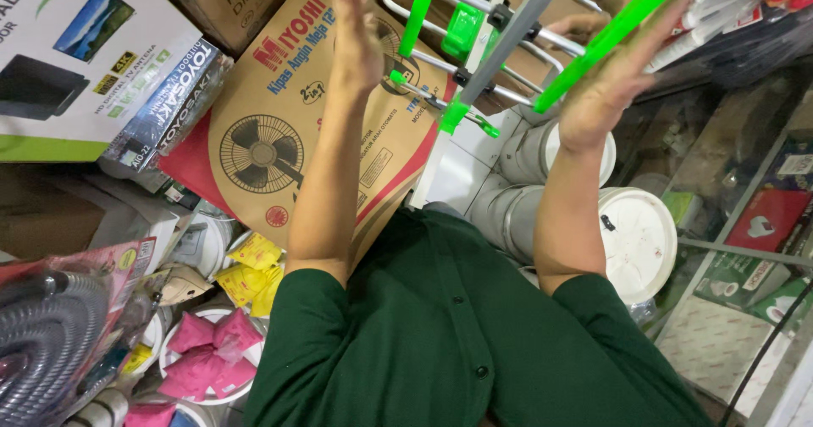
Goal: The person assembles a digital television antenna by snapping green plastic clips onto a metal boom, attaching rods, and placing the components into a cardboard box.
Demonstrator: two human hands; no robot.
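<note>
1. Far left: a white carton with a screen pictured on it (pixel 80 50) lies among stacked boxes. Below it is a grey ribbed hose (pixel 47 342) in clear wrapping.
2. Lower left: a white tub holds pink packets (pixel 207 351), with yellow packets (pixel 250 274) just above it.
3. Left of centre: a brown carton printed with a fan drawing (pixel 279 122) lies tilted behind the left forearm.
4. The left hand (pixel 356 29) is raised with its palm flat and open, seen edge-on. It grips nothing (the fingertips run out of the top of the view) and sits just beside a green strut of the frame.
5. Centre top: the frame of grey metal tubes with bright green plastic parts (pixel 500 37) is held up between the two hands, above a green shirt (pixel 440 342).
6. Another person's hand (pixel 593 12) is closed around one tube at the top.
7. The right hand (pixel 610 80) is open, fingers stretched, with its palm pressed against a long green bar (pixel 618 29).
8. White lidded buckets (pixel 635 241) stand on the floor below the right forearm.
9. Far right: a glass case (pixel 745 249) holds small boxes.
</note>
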